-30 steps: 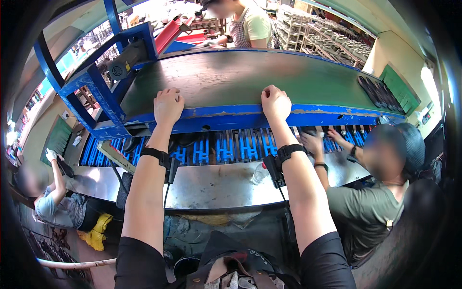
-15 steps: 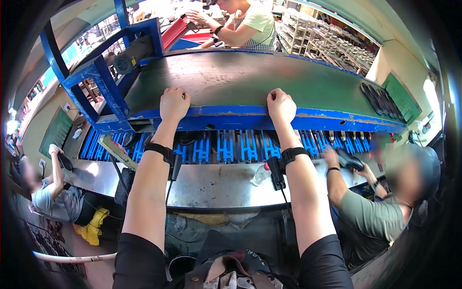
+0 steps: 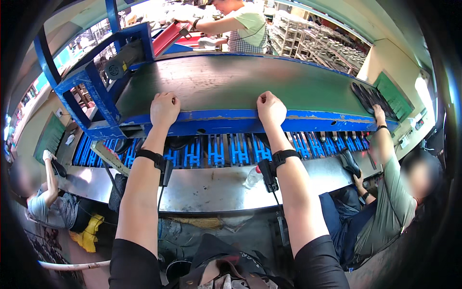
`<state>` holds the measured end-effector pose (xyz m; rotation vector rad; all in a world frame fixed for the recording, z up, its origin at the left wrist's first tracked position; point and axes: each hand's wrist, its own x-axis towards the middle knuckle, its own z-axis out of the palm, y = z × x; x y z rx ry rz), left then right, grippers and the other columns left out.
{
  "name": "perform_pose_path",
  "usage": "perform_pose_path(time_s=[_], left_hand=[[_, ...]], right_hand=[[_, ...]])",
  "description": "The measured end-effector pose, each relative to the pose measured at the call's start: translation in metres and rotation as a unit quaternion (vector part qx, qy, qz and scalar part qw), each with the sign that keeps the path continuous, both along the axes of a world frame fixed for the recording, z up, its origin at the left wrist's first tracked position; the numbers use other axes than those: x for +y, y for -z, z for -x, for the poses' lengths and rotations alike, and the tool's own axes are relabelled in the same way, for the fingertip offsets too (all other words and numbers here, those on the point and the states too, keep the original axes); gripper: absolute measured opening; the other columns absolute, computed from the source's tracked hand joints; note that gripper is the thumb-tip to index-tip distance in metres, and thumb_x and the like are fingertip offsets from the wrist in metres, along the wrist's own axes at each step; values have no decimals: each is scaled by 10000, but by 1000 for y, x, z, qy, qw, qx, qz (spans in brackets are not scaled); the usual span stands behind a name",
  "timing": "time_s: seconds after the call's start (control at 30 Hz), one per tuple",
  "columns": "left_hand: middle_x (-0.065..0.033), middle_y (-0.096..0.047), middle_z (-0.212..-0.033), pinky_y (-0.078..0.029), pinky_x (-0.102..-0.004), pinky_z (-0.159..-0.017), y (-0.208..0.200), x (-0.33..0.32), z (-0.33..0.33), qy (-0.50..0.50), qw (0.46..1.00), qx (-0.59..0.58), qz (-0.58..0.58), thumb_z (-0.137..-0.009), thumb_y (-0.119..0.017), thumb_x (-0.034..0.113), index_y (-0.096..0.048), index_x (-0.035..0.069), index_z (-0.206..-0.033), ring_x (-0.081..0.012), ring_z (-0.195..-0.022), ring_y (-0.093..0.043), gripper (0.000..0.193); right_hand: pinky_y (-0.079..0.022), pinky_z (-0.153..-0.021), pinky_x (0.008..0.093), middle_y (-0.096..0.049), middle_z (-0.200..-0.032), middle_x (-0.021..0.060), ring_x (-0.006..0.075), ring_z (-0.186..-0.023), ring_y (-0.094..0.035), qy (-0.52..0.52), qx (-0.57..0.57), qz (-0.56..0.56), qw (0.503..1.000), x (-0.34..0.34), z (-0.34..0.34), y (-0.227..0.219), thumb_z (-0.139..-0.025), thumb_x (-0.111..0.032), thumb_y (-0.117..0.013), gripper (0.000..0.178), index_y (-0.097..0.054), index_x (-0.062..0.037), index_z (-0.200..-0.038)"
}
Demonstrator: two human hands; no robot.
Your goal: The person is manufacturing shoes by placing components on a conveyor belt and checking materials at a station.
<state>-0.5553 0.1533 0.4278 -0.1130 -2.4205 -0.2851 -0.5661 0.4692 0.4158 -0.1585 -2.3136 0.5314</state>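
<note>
At far left, a co-worker's white-gloved hand point(image 3: 48, 155) holds a dark shoe point(image 3: 58, 168). Next comes a grey electric motor point(image 3: 124, 60) in a blue metal frame point(image 3: 97, 98). The person's left hand point(image 3: 164, 110) rests, loosely clenched, on the near edge of the green conveyor belt point(image 3: 214, 86), which spans the middle above blue metal brackets point(image 3: 215, 150). A red-capped clear bottle point(image 3: 252, 178) stands below; the right hand point(image 3: 272, 110), likewise curled, rests on the same edge. At right, a green-shirted co-worker point(image 3: 392, 192) holds one black shoe point(image 3: 350, 163) and reaches to a row of black shoes point(image 3: 369, 98) on the belt.

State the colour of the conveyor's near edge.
The near edge is blue, with scuffed paint, clearest in the head view.
</note>
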Motion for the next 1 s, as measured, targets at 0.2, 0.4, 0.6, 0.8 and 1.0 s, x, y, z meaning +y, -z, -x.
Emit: perform_pose_path(time_s=[0.2,0.4,0.6,0.8,1.0], left_hand=[[-103,-671,-902,-492,-412,-822,1,3,0,-12,999,29,-18,-825,-575,178,-712,68,-830,-297,-884,-599,176],[-105,-674,-911,-516,-418,-795,-3,7,-3,-30,998,-13,-59,-824,-579,187,-716,70,-821,-301,-888,-628,180],[-122,-672,-936,-525,-436,-788,-4,9,-4,-38,999,-12,-28,-831,-559,201,-697,58,-862,-304,-892,-640,201],[-142,-665,-974,-529,-438,-790,-2,9,-3,-37,997,-40,-59,-841,-536,241,-698,44,-862,-323,-870,-659,256],[-141,-650,-950,-530,-455,-759,3,6,-1,-47,996,-33,-71,-830,-557,242,-687,46,-814,-353,-828,-651,235]], right_hand=[[-529,-700,377,-697,-812,58,245,-761,-667,-3,-11,4,1000,2,-2,-2,-812,-205,-632,99,-655,-116,-775],[-530,-704,382,-697,-816,62,248,-774,-670,-4,-27,6,1000,1,-3,-3,-823,-212,-624,101,-659,-118,-805],[-528,-639,412,-688,-749,90,286,-699,-669,-2,2,3,1000,6,-1,-1,-818,-237,-625,108,-667,-143,-787],[-530,-651,420,-689,-768,97,304,-710,-669,-11,-14,15,1000,7,-2,0,-820,-246,-621,109,-672,-149,-811],[-524,-641,438,-688,-780,107,322,-724,-670,-8,-23,7,1000,4,-1,2,-830,-281,-610,142,-683,-161,-842]])
